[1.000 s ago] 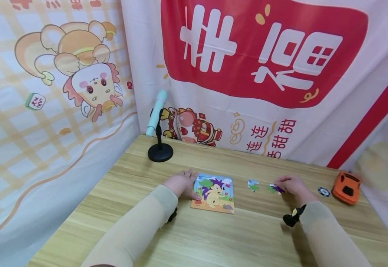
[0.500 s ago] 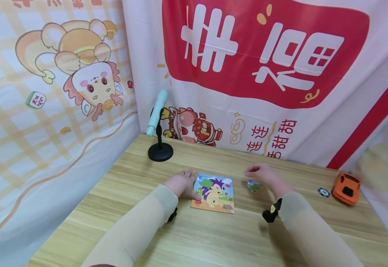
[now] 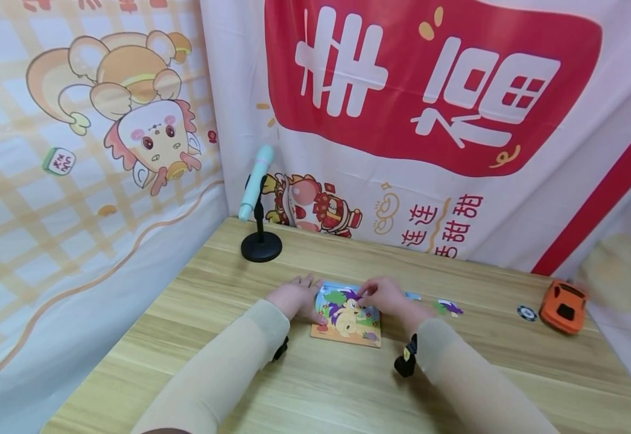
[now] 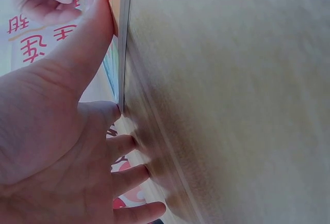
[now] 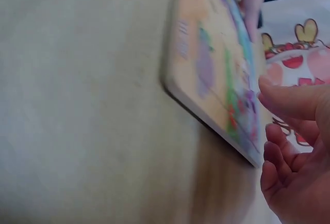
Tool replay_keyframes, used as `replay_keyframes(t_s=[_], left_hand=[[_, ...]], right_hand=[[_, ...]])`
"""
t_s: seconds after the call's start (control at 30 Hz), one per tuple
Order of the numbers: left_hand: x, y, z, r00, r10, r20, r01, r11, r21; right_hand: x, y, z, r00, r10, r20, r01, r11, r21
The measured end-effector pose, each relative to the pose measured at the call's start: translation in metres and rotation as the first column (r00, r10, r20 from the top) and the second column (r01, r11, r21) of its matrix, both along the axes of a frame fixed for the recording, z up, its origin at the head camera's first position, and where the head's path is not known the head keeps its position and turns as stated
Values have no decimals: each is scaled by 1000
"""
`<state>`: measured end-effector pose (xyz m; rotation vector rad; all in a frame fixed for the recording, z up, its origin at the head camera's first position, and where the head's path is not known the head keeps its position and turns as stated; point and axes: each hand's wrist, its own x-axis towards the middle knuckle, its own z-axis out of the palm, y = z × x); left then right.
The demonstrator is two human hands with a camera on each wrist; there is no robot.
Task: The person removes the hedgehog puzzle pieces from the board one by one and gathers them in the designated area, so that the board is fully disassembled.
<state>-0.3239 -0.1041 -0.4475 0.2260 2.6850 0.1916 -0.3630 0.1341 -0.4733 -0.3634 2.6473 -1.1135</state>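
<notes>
A square jigsaw puzzle [image 3: 342, 340] with a purple-quilled hedgehog picture lies on the wooden table. My left hand [image 3: 295, 298] rests at its left side, fingers spread past the edge and thumb [image 4: 95, 28] lying over the picture. Over the puzzle's upper right part, my right hand [image 3: 387, 296] holds its fingertips close to the surface. Its thumb [image 5: 289, 97] and forefinger pinch a puzzle piece, mostly hidden by the fingers; the other fingers curl inward. Right of the puzzle lie a blue piece [image 3: 413, 296], partly behind the right hand, and a green and purple piece [image 3: 450, 307].
A mint-green microphone [image 3: 256, 184] on a black stand [image 3: 261, 247] is at the back left. Far right are an orange toy car [image 3: 564, 306] and a small round chip [image 3: 526, 312]. Printed cloth [image 3: 348, 150] hangs behind the table.
My right hand has moved left from the loose pieces, past the blue one, to the puzzle's upper right. The green and purple piece shows again. My left hand has stayed put.
</notes>
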Motion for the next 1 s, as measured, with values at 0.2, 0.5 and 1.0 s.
replay_keyframes(t_s=[0.2,0.5,1.0], left_hand=[[1,0,0,1000,16,1,-16,1000,27],[-1,0,-2,1000,9,-6,-9,1000,20],[-3,-1,-3,1000,-8,-7,8,1000,0]], right_hand=[[5,-9,-10,1000,-24,7,24,1000,4],[2,-10,-16,998,-67,20,67,998,-3],[0,-5,-10,994,-113,4,113,986,-121]])
